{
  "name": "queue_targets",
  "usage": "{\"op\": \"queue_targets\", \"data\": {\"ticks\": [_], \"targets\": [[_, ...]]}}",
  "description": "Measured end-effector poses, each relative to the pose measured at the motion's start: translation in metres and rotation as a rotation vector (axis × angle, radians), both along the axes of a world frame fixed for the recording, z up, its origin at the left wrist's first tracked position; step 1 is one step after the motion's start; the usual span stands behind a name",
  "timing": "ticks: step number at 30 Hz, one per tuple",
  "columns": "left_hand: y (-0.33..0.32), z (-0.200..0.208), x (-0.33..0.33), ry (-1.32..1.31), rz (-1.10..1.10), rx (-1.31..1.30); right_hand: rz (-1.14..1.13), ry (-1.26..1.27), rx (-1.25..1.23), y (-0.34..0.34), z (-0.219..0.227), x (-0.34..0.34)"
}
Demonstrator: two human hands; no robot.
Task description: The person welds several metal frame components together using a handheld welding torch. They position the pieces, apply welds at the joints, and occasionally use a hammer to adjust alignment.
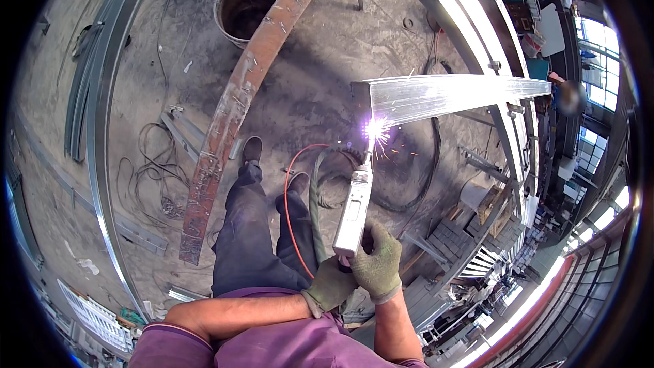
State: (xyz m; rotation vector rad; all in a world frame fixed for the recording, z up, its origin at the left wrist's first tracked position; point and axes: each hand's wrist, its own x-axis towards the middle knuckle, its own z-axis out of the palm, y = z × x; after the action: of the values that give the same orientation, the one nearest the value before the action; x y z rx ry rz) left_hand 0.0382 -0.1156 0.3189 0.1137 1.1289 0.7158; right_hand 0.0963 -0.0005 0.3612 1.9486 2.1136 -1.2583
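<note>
Where violet-white sparks (pixel 377 129) flare near the centre of the frame, one welding torch (pixel 353 211) stands tilted, its nozzle (pixel 368 159) at the near end of a metal beam (pixel 463 95). Handling: likely stiff and moderately heavy, hot at the tip; best held at the lower end. Left grip (pixel 330 286) and right grip (pixel 379 264): gloved, closed around that lower end, fingers partly hidden. Appearance: boxy silver-white body, slim nozzle. Beam: bright grey, straight-edged, probably rigid, reaching toward upper right of the frame.

Purple short-sleeved shirt (pixel 293 346), dark trousers (pixel 246 235), dark shoes (pixel 253 148); olive-green gloves (pixel 379 266)
</note>
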Motion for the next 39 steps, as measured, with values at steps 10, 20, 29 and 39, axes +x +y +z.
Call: {"op": "queue_targets", "data": {"ticks": [10, 20, 29, 39], "targets": [[-0.01, 0.004, 0.024, -0.071, 0.036, -0.053, 0.162, -0.038, 0.085, -0.004, 0.008, 0.014], [0.005, -0.013, 0.045, -0.023, -0.007, 0.2, 0.254, 0.054, 0.201, 0.019, 0.009, 0.014], [0.022, -0.008, 0.045, 0.161, -0.059, 0.353, 0.344, -0.015, 0.256, 0.032, -0.009, 0.019], [0.018, -0.015, 0.055, 0.284, -0.162, 0.428, 0.355, -0.057, 0.216, 0.036, -0.007, 0.014]]}}
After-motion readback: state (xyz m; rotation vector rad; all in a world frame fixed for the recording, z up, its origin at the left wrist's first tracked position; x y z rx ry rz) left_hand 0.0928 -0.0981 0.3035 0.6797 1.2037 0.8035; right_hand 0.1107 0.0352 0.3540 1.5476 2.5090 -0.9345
